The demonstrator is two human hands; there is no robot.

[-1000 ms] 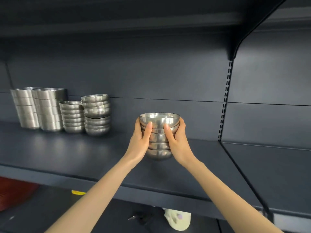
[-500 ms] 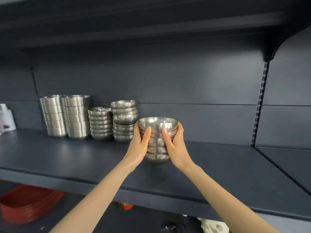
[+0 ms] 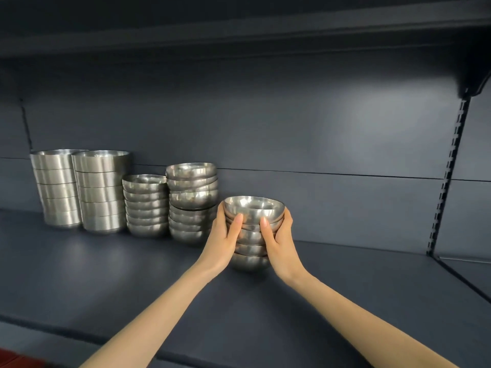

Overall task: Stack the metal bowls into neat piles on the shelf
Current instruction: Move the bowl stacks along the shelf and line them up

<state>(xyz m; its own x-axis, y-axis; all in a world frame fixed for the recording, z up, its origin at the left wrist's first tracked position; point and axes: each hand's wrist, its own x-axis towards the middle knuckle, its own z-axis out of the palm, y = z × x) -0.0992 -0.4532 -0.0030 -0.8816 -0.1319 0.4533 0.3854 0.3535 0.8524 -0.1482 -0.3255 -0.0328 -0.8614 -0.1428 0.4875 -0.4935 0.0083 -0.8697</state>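
A stack of several round metal bowls (image 3: 252,208) is held between both hands over the dark shelf (image 3: 106,274). My left hand (image 3: 224,237) grips its left side and my right hand (image 3: 279,240) grips its right side, thumbs across the front. Whether the stack's bottom touches the shelf I cannot tell. Just to its left stands a taller pile of round bowls (image 3: 192,203), its upper bowls sitting crooked. Further left is a shorter, even pile of round bowls (image 3: 146,205).
Two piles of straight-sided metal bowls (image 3: 101,192) stand at the far left against the back wall. A slotted upright (image 3: 446,176) divides the shelf on the right. The upper shelf (image 3: 239,30) hangs overhead. Something red (image 3: 16,361) shows below at bottom left.
Both hands have carried the stack of bowls leftwards along the shelf, so it is now close beside the taller pile. The grip is unchanged.
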